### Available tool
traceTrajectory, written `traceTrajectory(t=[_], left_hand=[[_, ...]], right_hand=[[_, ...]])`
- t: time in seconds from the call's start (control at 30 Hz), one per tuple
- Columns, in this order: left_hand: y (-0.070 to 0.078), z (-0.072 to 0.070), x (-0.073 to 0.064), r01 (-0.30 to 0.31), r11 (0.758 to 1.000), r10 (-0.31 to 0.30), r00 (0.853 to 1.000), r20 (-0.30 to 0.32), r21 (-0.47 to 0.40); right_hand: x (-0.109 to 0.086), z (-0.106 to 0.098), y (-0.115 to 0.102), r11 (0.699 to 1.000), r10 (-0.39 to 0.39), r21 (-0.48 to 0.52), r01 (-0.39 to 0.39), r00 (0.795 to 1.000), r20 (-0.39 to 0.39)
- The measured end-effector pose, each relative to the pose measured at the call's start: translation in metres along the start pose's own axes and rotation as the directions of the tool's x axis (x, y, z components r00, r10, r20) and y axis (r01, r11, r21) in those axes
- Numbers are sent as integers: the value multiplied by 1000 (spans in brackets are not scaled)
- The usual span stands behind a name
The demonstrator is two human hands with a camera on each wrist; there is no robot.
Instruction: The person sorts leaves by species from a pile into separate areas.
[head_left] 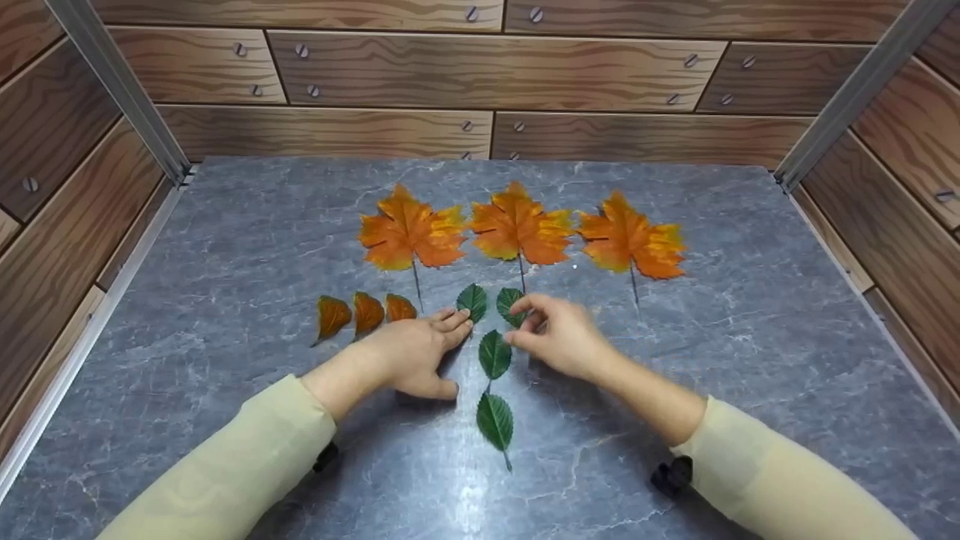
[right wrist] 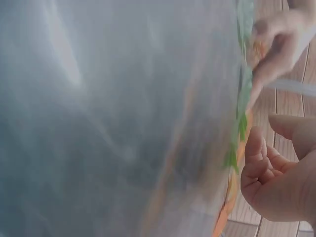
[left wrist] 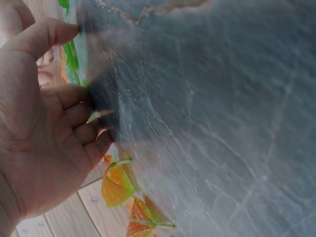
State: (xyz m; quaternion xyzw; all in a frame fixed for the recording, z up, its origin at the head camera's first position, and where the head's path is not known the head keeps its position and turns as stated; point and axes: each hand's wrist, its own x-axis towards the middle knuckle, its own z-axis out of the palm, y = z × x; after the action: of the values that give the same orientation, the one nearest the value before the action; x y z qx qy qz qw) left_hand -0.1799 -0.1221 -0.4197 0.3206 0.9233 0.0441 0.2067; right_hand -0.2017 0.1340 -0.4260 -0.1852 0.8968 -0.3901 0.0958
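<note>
Green leaves lie on the grey marbled table in the middle of the head view. My left hand [head_left: 420,352] is palm down with straight fingers, its fingertips at the edge of the upper left green leaf [head_left: 471,300]. Beside the upper right green leaf [head_left: 510,304] is my right hand [head_left: 562,337], its index fingertip overlapping that leaf. Its thumb tip reaches the edge of the middle green leaf [head_left: 494,356], and thumb and index stand apart. The other fingers curl loosely in the right wrist view. A lower green leaf [head_left: 495,421] points its stem toward me.
Three orange maple leaves, left [head_left: 409,229], middle [head_left: 519,225] and right [head_left: 631,238], form a row farther back, stems toward me. Small folded orange-brown leaves [head_left: 332,316] line up left of my left hand. Wood-patterned walls [head_left: 480,71] enclose the table [head_left: 225,247].
</note>
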Motion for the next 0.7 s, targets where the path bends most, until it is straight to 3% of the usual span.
traceTrajectory(t=[0.33,0.7], left_hand=[[-1,1,0,0,1000,0,1000,-2,-5],[0,0,0,-3,1000,3,1000,-10,0]], right_hand=[[-10,18,0,1000,-23,7,23,999,36],[-8,23,-1,992,-21,-125,26,999,39]])
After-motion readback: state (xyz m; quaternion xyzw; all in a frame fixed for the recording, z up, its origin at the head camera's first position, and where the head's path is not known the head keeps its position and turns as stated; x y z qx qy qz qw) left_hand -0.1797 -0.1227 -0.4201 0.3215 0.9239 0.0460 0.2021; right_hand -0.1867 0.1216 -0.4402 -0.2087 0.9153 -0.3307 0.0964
